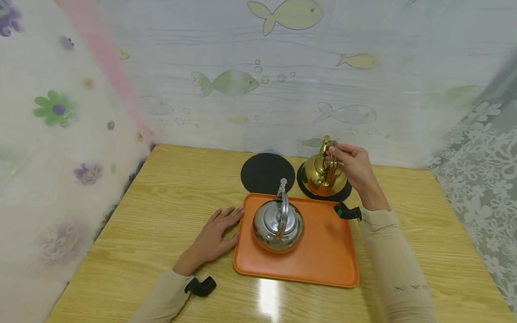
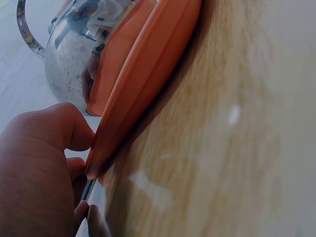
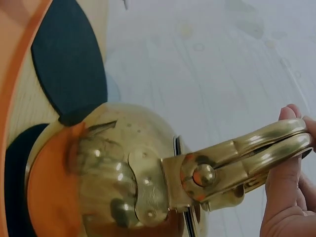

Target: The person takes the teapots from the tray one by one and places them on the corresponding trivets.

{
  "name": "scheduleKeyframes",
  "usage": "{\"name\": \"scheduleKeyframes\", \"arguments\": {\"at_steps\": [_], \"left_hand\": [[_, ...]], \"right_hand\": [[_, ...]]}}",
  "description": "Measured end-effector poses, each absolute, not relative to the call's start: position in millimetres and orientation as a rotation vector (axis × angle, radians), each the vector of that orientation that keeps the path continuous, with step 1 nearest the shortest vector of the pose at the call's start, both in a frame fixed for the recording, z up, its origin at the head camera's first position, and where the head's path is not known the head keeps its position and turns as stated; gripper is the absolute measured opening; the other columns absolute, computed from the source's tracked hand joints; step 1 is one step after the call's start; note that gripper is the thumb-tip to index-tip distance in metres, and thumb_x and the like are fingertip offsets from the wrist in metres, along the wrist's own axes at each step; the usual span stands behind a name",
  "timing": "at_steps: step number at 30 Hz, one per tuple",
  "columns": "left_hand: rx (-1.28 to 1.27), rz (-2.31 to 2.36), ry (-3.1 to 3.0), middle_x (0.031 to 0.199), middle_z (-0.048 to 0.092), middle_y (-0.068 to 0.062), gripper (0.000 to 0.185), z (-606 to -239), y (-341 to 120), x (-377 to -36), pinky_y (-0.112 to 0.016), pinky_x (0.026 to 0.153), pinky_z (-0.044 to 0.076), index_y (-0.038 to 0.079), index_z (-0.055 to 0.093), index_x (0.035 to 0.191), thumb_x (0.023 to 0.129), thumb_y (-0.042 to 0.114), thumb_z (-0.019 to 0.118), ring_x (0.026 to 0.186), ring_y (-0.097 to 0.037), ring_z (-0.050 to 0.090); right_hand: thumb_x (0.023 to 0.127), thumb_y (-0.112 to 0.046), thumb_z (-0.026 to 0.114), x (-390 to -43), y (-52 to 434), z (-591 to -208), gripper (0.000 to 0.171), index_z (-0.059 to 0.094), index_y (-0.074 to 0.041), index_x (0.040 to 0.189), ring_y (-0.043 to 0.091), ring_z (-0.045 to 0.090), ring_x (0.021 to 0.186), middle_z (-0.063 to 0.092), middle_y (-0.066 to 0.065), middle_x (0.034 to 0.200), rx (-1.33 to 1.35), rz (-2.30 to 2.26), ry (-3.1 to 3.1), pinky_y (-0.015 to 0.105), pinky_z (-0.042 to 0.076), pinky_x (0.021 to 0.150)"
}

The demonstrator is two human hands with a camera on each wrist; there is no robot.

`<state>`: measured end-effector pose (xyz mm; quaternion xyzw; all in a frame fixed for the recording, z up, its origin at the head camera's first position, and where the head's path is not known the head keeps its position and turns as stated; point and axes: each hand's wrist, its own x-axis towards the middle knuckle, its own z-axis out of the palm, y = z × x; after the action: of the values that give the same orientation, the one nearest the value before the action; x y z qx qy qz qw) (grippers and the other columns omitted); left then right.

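Note:
The right hand point(image 1: 357, 168) holds the upright handle of a gold kettle point(image 1: 313, 175) at the back right. In the right wrist view, fingers and thumb close round the top of its double-bar handle point(image 3: 266, 143). Under the kettle lies a round black mat point(image 1: 344, 194). A silver kettle point(image 1: 264, 226) stands on the left half of an orange tray point(image 1: 323, 255), its handle up and spout toward the back. The left hand point(image 1: 214, 237) lies beside the tray's left edge, fingers extended. Its thumb touches the tray rim point(image 2: 133, 89) in the left wrist view.
A second round black mat point(image 1: 267, 172) lies left of the gold kettle, behind the tray. The wooden table point(image 1: 173, 193) meets a fish-patterned curtain point(image 1: 226, 116) at the back. Flowered sheeting point(image 1: 60, 179) hangs at the left, lacy sheeting point(image 1: 484, 179) at the right.

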<state>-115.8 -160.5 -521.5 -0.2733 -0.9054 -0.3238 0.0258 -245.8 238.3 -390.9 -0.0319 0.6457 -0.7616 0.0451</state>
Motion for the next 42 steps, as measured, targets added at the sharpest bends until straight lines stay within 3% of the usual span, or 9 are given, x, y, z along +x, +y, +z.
{"name": "scheduleKeyframes", "arguments": {"at_steps": [7, 11, 14, 20, 37, 42], "left_hand": [[-0.849, -0.994, -2.804, 0.158, 0.046, -0.002, 0.060, -520, -159, -117, -0.058, 0.123, 0.020, 0.011, 0.049, 0.152, 0.096, 0.026, 0.063, 0.150, -0.029, 0.037], [-0.850, -0.981, -2.807, 0.158, 0.046, -0.001, 0.060, -520, -160, -117, -0.058, 0.123, 0.020, 0.010, 0.049, 0.152, 0.096, 0.026, 0.062, 0.150, -0.029, 0.037], [-0.847, -0.988, -2.811, 0.158, 0.046, -0.002, 0.060, -520, -161, -116, -0.058, 0.123, 0.020, 0.010, 0.049, 0.152, 0.096, 0.027, 0.062, 0.150, -0.029, 0.037], [-0.848, -0.984, -2.804, 0.158, 0.046, -0.002, 0.060, -520, -162, -115, -0.059, 0.123, 0.020, 0.011, 0.049, 0.153, 0.097, 0.027, 0.063, 0.150, -0.030, 0.037], [-0.854, -0.997, -2.782, 0.156, 0.048, -0.005, 0.060, -520, -162, -115, -0.061, 0.122, 0.021, 0.009, 0.050, 0.151, 0.096, 0.026, 0.065, 0.148, -0.032, 0.039], [-0.847, -1.007, -2.807, 0.158, 0.046, -0.002, 0.060, -522, -160, -116, -0.059, 0.123, 0.020, 0.010, 0.049, 0.153, 0.097, 0.026, 0.063, 0.150, -0.030, 0.037]], "right_hand": [[0.100, -0.010, 0.063, -252, 239, -389, 0.070, 0.026, 0.015, 0.154, 0.009, 0.071, 0.080, 0.074, -0.002, 0.099, -0.039, -2.385, 1.791, 0.021, 0.060, 0.076], [0.099, -0.009, 0.065, -254, 238, -389, 0.036, 0.063, 0.002, 0.133, 0.011, 0.072, 0.077, 0.075, 0.001, 0.095, -0.027, -2.424, 1.677, 0.022, 0.060, 0.076], [0.098, -0.008, 0.065, -255, 237, -392, 0.013, 0.076, -0.010, 0.106, 0.012, 0.073, 0.076, 0.075, 0.003, 0.092, -0.035, -2.448, 1.632, 0.022, 0.060, 0.075], [0.099, -0.007, 0.064, -255, 234, -394, 0.016, 0.072, -0.004, 0.112, 0.012, 0.072, 0.077, 0.074, 0.004, 0.092, -0.054, -2.473, 1.569, 0.022, 0.060, 0.073], [0.102, -0.006, 0.058, -255, 231, -399, 0.021, 0.078, -0.006, 0.103, 0.012, 0.073, 0.074, 0.074, 0.006, 0.087, -0.074, -2.534, 1.434, 0.021, 0.061, 0.070], [0.100, -0.007, 0.061, -254, 231, -400, 0.018, 0.075, -0.003, 0.111, 0.012, 0.072, 0.077, 0.074, 0.006, 0.091, -0.041, -2.565, 1.435, 0.022, 0.061, 0.073]]}}
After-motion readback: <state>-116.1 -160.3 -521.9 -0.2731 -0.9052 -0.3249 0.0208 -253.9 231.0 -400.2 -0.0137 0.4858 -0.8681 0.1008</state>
